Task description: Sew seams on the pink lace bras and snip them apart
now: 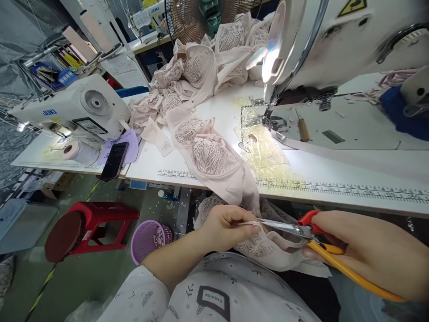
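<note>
My left hand (231,228) is closed, pinching the edge of a pale pink lace bra (256,246) that hangs over my lap. Closed around the handles of scissors (298,229) with red and orange grips is my right hand (372,250). The scissor tips reach the fabric right beside my left fingertips; whether the blades are fully closed is hard to see. Another lace bra (214,154) lies across the table edge just beyond my hands, draping down toward the piece I hold.
A sewing machine (301,49) with a lit lamp stands at right. Piled lace bras (197,67) lie at the back, before a fan (187,22). At left are a second machine (83,107), a phone (114,161), a red stool (103,223) and a purple basket (144,237).
</note>
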### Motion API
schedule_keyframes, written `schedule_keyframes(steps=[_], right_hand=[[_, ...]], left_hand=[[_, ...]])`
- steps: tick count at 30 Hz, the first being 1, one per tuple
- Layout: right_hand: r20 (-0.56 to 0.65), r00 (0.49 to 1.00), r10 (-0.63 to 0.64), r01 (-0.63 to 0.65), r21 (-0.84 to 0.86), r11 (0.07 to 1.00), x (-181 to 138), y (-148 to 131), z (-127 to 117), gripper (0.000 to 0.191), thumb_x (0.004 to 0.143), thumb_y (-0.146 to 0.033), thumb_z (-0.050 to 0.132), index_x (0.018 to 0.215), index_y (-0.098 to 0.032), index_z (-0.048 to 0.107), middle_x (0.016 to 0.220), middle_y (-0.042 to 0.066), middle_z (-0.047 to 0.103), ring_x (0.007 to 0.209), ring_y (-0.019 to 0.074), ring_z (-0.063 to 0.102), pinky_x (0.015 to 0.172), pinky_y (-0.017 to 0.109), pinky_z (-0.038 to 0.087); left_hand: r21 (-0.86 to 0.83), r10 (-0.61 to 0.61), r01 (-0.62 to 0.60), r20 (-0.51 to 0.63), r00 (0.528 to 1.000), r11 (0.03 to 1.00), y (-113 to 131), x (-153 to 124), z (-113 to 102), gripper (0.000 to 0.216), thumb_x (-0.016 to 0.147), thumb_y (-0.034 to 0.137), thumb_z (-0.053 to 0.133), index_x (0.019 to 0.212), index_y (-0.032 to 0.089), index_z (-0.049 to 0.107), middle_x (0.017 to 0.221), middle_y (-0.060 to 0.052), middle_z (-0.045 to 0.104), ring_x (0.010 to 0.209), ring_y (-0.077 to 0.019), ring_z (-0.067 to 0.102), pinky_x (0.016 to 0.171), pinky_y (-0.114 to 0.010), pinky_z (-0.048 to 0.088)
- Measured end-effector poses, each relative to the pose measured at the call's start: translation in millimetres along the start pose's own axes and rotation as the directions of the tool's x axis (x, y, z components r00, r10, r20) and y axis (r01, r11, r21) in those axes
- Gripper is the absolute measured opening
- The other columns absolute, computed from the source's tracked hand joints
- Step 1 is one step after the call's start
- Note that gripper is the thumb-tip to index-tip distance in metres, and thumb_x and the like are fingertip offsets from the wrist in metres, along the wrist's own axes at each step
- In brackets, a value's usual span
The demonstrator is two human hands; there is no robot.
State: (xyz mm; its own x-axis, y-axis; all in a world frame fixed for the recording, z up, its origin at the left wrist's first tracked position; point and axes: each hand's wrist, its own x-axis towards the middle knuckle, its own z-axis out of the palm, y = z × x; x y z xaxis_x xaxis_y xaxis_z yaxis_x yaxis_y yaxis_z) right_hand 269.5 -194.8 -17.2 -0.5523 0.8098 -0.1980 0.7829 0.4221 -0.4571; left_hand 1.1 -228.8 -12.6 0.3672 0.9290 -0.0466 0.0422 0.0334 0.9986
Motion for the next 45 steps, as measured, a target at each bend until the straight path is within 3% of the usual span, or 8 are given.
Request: schedule_keyframes(steps=[10,16,25,28,34,39,42,45], right_hand=[[-0.002,0.995,-0.096,0.096,-0.077,0.992,-2.1,10.4,8.4,0.037,0.081,-0.061,0.052,0.070,-0.026,0.056,0.068,0.002,0.057,0.058,0.0194,0.054,0.050,0.031,0.036],[0.059,0.996,-0.064,0.068,-0.071,0.995,-5.3,14.8,9.1,0.034,0.082,-0.056,0.053,0.068,-0.025,0.055,0.067,0.003,0.056,0.058,0.0194,0.053,0.052,0.032,0.034],[0.122,0.992,-0.021,0.020,0.006,1.000,-2.7,7.0,7.6,0.048,0.080,-0.068,0.049,0.060,-0.024,0.048,0.061,0.003,0.054,0.054,0.0183,0.050,0.052,0.032,0.035],[0.121,0.993,0.016,-0.028,0.099,0.995,-1.7,5.2,9.3,0.043,0.078,-0.065,0.054,0.065,-0.024,0.051,0.065,0.003,0.057,0.056,0.0182,0.051,0.052,0.031,0.040],[-0.126,0.992,-0.030,0.093,0.524,0.847,9.1,-27.8,21.3,0.044,0.075,-0.054,0.066,0.104,-0.021,0.062,0.096,0.009,0.065,0.082,0.0233,0.062,0.073,0.032,0.052],[-0.099,0.995,0.006,0.057,0.622,0.781,23.0,-65.2,23.4,0.032,0.080,-0.047,0.051,0.067,-0.019,0.053,0.066,0.004,0.053,0.059,0.0172,0.050,0.053,0.030,0.046],[-0.083,0.996,0.039,0.024,0.645,0.764,27.8,-73.3,21.6,0.035,0.078,-0.050,0.050,0.061,-0.020,0.045,0.059,0.000,0.041,0.052,0.0132,0.039,0.046,0.027,0.037],[-0.080,0.992,0.099,-0.024,0.648,0.762,27.6,-73.7,20.3,0.037,0.074,-0.052,0.055,0.059,-0.020,0.043,0.058,0.000,0.042,0.052,0.0136,0.039,0.046,0.027,0.037]], left_hand=[[0.041,0.074,-0.076,0.038,0.997,0.996,-0.1,2.7,-2.2,0.032,0.081,0.040,0.061,0.076,0.009,0.067,0.079,-0.013,0.070,0.073,-0.0164,0.064,0.080,-0.031,0.051],[0.034,0.053,-0.056,0.099,0.994,0.998,2.7,4.2,-4.3,0.036,0.081,0.045,0.061,0.077,0.010,0.067,0.079,-0.012,0.070,0.074,-0.0170,0.064,0.079,-0.032,0.051],[-0.016,0.044,-0.042,0.107,0.993,0.999,4.6,4.0,-5.4,0.031,0.081,0.039,0.063,0.076,0.008,0.067,0.081,-0.014,0.070,0.074,-0.0176,0.065,0.074,-0.030,0.051],[-0.027,0.030,-0.028,0.087,0.996,0.999,4.5,4.8,-4.9,0.028,0.080,0.036,0.064,0.075,0.009,0.067,0.080,-0.013,0.069,0.074,-0.0177,0.064,0.068,-0.027,0.051],[0.091,0.174,-0.172,-0.014,0.985,0.981,4.1,7.9,-2.6,0.019,0.075,0.030,0.071,0.070,0.012,0.069,0.071,-0.005,0.059,0.064,-0.0098,0.056,0.061,-0.021,0.046],[0.137,0.178,-0.173,-0.023,0.984,0.975,1.3,6.7,-1.1,0.026,0.078,0.038,0.068,0.071,0.012,0.070,0.069,-0.005,0.058,0.061,-0.0095,0.054,0.060,-0.021,0.045],[0.149,0.198,-0.188,-0.055,0.979,0.971,-1.2,4.5,-0.2,0.026,0.079,0.037,0.067,0.073,0.012,0.069,0.070,-0.006,0.060,0.062,-0.0098,0.054,0.061,-0.021,0.045],[0.117,0.182,-0.171,-0.096,0.979,0.978,-3.5,1.9,1.6,0.020,0.077,0.031,0.068,0.075,0.011,0.069,0.069,-0.004,0.058,0.061,-0.0088,0.051,0.058,-0.020,0.041]])
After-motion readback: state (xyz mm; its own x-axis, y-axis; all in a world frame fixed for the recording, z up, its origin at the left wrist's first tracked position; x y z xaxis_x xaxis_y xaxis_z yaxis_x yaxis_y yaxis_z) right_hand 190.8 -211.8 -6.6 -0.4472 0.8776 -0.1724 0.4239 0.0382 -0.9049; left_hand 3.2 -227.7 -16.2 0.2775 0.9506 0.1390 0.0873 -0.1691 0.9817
